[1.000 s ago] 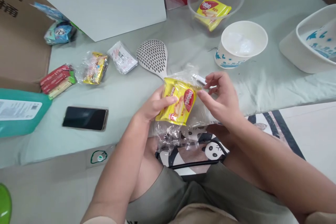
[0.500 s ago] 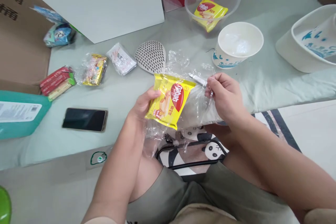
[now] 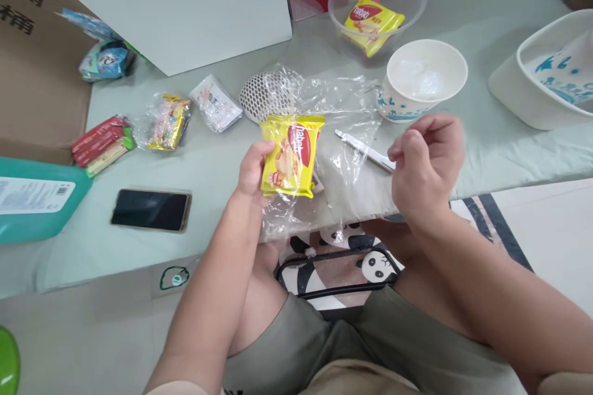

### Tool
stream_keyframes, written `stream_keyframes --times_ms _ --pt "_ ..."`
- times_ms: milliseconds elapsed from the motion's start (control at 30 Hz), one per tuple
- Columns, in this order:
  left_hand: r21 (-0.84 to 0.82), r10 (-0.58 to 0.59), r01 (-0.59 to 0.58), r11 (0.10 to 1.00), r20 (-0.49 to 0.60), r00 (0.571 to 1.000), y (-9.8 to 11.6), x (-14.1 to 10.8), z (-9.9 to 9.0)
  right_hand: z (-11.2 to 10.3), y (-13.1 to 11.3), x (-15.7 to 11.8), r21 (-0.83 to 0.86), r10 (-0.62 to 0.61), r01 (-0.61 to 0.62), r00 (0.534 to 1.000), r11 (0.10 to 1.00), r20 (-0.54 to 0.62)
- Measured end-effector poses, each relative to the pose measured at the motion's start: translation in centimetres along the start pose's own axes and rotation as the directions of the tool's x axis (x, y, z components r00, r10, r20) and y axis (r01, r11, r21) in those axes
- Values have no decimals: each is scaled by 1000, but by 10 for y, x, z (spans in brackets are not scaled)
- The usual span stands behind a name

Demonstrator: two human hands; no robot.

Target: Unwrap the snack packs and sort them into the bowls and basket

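My left hand point(image 3: 256, 166) grips a yellow wafer packet point(image 3: 293, 157) by its left edge, thumb on the front. Thin clear plastic wrap point(image 3: 343, 102) spreads behind, below and to the right of the packet. My right hand point(image 3: 428, 163) is lifted at the right, its fingers curled in and slightly blurred; whether anything is pinched in them cannot be made out. A slim silver-white pen-like tool point(image 3: 364, 149) lies on the cloth between my hands, partly under the wrap. Behind the packet is a grey perforated oval piece point(image 3: 262, 95), partly covered by wrap.
A clear bowl point(image 3: 417, 9) with yellow packets, a paper cup point(image 3: 398, 114) holding clear plastic, and a white bin point(image 3: 514, 83) stand right. Left are a phone point(image 3: 151, 210), small snack packs point(image 3: 169, 123) and a teal container point(image 3: 69, 222). A white box point(image 3: 222, 12) stands behind.
My left hand has raised the packet slightly away from me and turned it more upright. My right hand has moved right, uncovering more of the pen-like tool. The wrap is spread wider.
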State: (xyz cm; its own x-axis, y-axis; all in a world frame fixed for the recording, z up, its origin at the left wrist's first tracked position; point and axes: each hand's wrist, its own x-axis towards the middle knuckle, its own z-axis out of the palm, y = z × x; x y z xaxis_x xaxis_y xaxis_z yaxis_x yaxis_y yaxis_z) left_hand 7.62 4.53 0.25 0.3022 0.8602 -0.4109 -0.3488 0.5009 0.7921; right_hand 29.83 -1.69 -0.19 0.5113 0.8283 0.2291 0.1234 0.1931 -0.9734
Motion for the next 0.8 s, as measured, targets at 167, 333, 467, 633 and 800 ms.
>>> stream_keyframes --times_ms 167,333,467,633,800 --pt "58 44 -45 997 9 999 -13 3 8 8 -11 -21 48 133 -158 931 986 341" --pt "134 165 -159 978 -34 986 -22 4 13 14 -14 -28 -68 133 -117 935 991 328" --pt "355 306 -251 901 -109 946 -26 5 10 10 -7 -27 -110 -77 113 954 988 289" --pt "685 467 -238 689 -168 868 -26 4 4 18 3 -31 -129 -201 324 804 937 560" --pt "820 413 -72 568 -208 887 -17 -2 -2 27 8 -32 -224 -139 347 768 911 625"
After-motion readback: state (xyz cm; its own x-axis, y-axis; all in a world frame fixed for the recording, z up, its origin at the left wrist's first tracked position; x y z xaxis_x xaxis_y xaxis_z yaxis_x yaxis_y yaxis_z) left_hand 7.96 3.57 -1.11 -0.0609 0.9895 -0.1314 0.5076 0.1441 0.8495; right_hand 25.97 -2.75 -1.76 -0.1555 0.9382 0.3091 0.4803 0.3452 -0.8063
